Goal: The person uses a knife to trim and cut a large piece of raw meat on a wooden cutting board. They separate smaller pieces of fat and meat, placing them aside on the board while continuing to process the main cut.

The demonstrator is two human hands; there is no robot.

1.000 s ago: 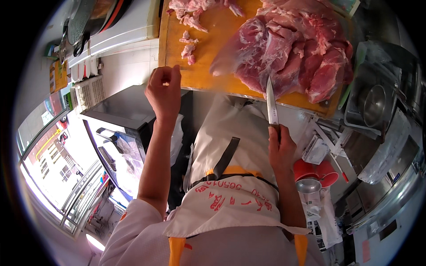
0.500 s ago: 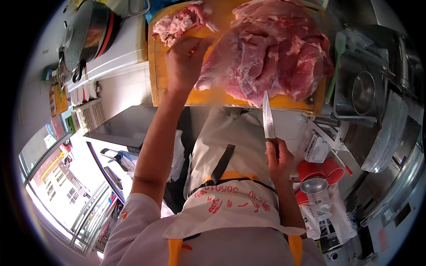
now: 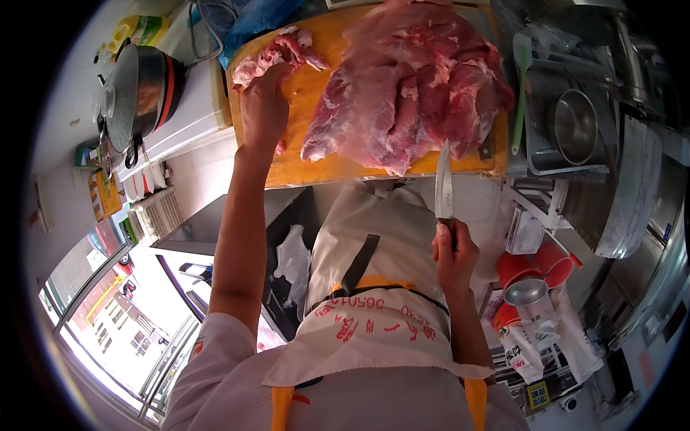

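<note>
A large slab of raw red meat (image 3: 413, 100) spreads over the orange-brown cutting board (image 3: 298, 169). In my closed right hand (image 3: 457, 255) is the handle of a knife (image 3: 445, 188). Its blade points away from me, the tip at the slab's near edge; whether it touches cannot be told. My left hand (image 3: 264, 111) is over the board's left side, fingers curled at a small heap of pale pink meat trimmings (image 3: 287, 49). What those fingers hold, if anything, is hidden. A small scrap of meat (image 3: 280, 147) lies beside my left wrist.
Right of the board are a green-handled utensil (image 3: 520, 100) and a metal tray (image 3: 539, 158) with a round steel bowl (image 3: 575, 128). A lidded pot (image 3: 140, 93) stands at the left. Red containers (image 3: 517, 267) sit low at the right. A blue plastic bag (image 3: 262, 21) lies behind the board.
My left hand has moved left, away from the slab and to the trimmings. The knife stays in my right hand near the slab's edge. The whole view has shifted a little.
</note>
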